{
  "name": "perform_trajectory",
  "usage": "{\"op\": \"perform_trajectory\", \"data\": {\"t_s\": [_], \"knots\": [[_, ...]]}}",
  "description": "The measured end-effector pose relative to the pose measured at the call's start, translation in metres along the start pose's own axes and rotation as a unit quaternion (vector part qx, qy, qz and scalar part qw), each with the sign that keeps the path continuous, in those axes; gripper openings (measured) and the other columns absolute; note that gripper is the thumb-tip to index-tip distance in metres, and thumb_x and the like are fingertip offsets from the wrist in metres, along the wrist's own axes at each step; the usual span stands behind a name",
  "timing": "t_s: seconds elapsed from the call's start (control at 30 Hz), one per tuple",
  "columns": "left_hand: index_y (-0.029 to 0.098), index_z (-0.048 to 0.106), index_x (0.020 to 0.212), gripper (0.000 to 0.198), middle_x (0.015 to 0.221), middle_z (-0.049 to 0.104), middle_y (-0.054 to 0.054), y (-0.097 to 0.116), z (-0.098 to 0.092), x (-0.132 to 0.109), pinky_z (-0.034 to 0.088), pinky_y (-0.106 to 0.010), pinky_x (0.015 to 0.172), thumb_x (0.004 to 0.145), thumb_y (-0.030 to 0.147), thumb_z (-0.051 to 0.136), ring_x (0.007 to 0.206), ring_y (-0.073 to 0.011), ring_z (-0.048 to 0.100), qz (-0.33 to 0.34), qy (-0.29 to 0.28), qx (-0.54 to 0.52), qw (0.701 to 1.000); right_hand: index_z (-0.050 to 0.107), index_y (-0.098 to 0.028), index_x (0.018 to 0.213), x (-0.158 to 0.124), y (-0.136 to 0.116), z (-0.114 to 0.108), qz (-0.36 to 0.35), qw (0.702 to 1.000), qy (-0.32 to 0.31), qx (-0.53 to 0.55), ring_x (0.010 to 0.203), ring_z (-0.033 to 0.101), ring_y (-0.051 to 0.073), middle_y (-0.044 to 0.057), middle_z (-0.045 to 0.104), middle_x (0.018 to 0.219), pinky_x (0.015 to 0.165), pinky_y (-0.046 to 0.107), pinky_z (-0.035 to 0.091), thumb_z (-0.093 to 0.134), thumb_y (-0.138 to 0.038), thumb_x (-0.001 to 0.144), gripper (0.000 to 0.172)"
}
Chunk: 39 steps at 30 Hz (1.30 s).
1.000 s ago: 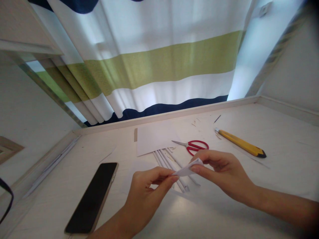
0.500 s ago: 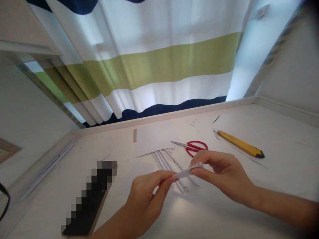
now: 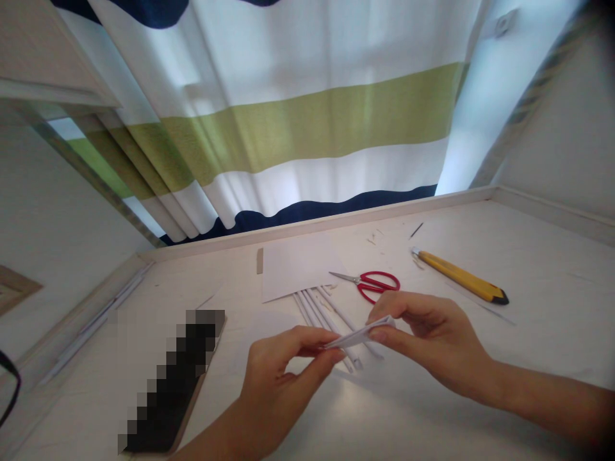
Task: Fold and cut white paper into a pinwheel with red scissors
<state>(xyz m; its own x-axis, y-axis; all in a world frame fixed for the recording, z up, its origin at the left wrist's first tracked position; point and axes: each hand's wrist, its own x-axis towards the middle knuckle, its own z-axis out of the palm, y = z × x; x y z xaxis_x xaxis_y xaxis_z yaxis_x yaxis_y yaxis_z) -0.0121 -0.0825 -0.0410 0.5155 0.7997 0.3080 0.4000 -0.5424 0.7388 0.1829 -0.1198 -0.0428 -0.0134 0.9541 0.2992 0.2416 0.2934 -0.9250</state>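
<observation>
A small folded white paper piece (image 3: 359, 333) hangs just above the white desk (image 3: 528, 256), pinched at both ends. My left hand (image 3: 278, 378) grips its lower left tip between thumb and forefinger. My right hand (image 3: 427, 339) pinches its upper right end, fingers curled over it. Directly behind the paper lie several rolled white paper sticks (image 3: 317, 307), partly hidden by my fingers.
Red-handled scissors (image 3: 372, 282) lie behind my right hand, and a yellow utility knife (image 3: 461, 275) sits to their right. A white sheet (image 3: 293, 266) rests at the back centre. A dark phone (image 3: 177, 378) lies at the left. Striped curtains hang behind the desk's raised rim.
Both hands have sunk slightly and my left hand has slid a little left along the paper, which now looks narrower and flatter.
</observation>
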Motion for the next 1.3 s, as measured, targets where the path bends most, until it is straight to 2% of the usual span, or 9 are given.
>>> {"op": "perform_trajectory", "data": {"t_s": [0.13,0.3,0.47,0.67,0.83,0.97,1.13,1.23,1.3], "knots": [[0.023,0.065,0.075,0.007,0.065,0.066,0.004,0.004,-0.001,0.003,0.047,-0.013,0.054,0.070,0.020,0.061,0.057,-0.0080,0.060,0.019,0.024,-0.018,0.999,0.059,-0.020,0.066,-0.001,0.001,-0.001,-0.009,1.000,-0.002,0.000,0.064,0.055,0.013,0.000,0.061,0.066,0.060,0.026,0.046,0.062,-0.022,0.069,0.004],[0.022,0.065,0.073,0.008,0.065,0.067,0.004,0.005,0.000,0.003,0.048,-0.012,0.055,0.067,0.018,0.063,0.057,-0.0080,0.061,0.022,0.038,-0.021,0.999,0.060,-0.021,0.069,-0.001,0.002,-0.001,-0.020,1.000,0.000,-0.003,0.066,0.056,0.013,0.001,0.061,0.068,0.062,0.026,0.046,0.062,-0.020,0.069,0.002],[0.019,0.066,0.074,0.010,0.065,0.068,0.002,0.006,0.000,0.004,0.048,-0.013,0.053,0.067,0.012,0.062,0.056,-0.0086,0.061,0.052,0.053,-0.041,0.996,0.061,-0.020,0.068,-0.001,0.004,-0.001,-0.034,0.999,0.002,0.004,0.065,0.056,0.013,0.000,0.062,0.067,0.061,0.026,0.046,0.063,-0.020,0.068,0.002],[0.020,0.066,0.077,0.013,0.068,0.068,0.003,0.005,0.000,0.003,0.046,-0.011,0.056,0.068,0.011,0.061,0.059,-0.0075,0.061,0.057,0.050,-0.038,0.996,0.061,-0.020,0.068,-0.001,0.004,-0.001,-0.031,0.999,0.002,0.008,0.064,0.056,0.012,-0.001,0.061,0.066,0.061,0.026,0.046,0.063,-0.019,0.068,0.003],[0.020,0.065,0.071,0.007,0.064,0.067,0.003,0.009,0.000,0.005,0.046,-0.012,0.055,0.070,0.015,0.060,0.058,-0.0081,0.061,-0.011,0.032,-0.070,0.997,0.061,-0.021,0.068,0.000,0.004,-0.001,-0.012,1.000,-0.006,-0.002,0.064,0.055,0.013,0.000,0.061,0.067,0.059,0.024,0.045,0.062,-0.022,0.069,0.002],[0.020,0.064,0.070,0.005,0.063,0.067,0.003,0.010,0.000,0.007,0.046,-0.013,0.056,0.071,0.019,0.059,0.059,-0.0085,0.062,-0.091,-0.003,-0.152,0.984,0.058,-0.020,0.067,0.002,-0.001,-0.004,0.001,0.999,-0.040,-0.014,0.058,0.052,0.010,-0.001,0.058,0.062,0.051,0.021,0.042,0.053,-0.025,0.076,0.011],[0.016,0.060,0.067,0.006,0.062,0.068,0.000,0.007,0.002,0.009,0.047,-0.013,0.056,0.070,0.022,0.061,0.060,-0.0095,0.063,-0.220,-0.064,-0.296,0.927,0.055,-0.018,0.060,0.005,-0.002,-0.005,0.013,0.999,-0.020,-0.026,0.053,0.046,0.009,-0.002,0.052,0.056,0.047,0.020,0.036,0.051,-0.025,0.077,0.019],[0.015,0.059,0.067,0.008,0.061,0.068,-0.001,0.005,0.004,0.012,0.048,-0.014,0.054,0.069,0.022,0.062,0.057,-0.0097,0.063,-0.260,-0.084,-0.354,0.895,0.054,-0.016,0.055,0.008,0.000,-0.003,0.048,0.999,-0.005,0.012,0.049,0.041,0.007,-0.003,0.048,0.051,0.042,0.019,0.032,0.053,-0.027,0.075,0.023],[0.014,0.058,0.067,0.009,0.061,0.068,-0.001,0.003,0.005,0.014,0.048,-0.014,0.054,0.068,0.023,0.062,0.057,-0.0101,0.063,-0.270,-0.082,-0.367,0.886,0.055,-0.015,0.054,0.011,0.003,-0.001,0.075,0.996,-0.005,0.044,0.047,0.040,0.006,-0.004,0.046,0.049,0.041,0.018,0.031,0.054,-0.029,0.074,0.024]]}}
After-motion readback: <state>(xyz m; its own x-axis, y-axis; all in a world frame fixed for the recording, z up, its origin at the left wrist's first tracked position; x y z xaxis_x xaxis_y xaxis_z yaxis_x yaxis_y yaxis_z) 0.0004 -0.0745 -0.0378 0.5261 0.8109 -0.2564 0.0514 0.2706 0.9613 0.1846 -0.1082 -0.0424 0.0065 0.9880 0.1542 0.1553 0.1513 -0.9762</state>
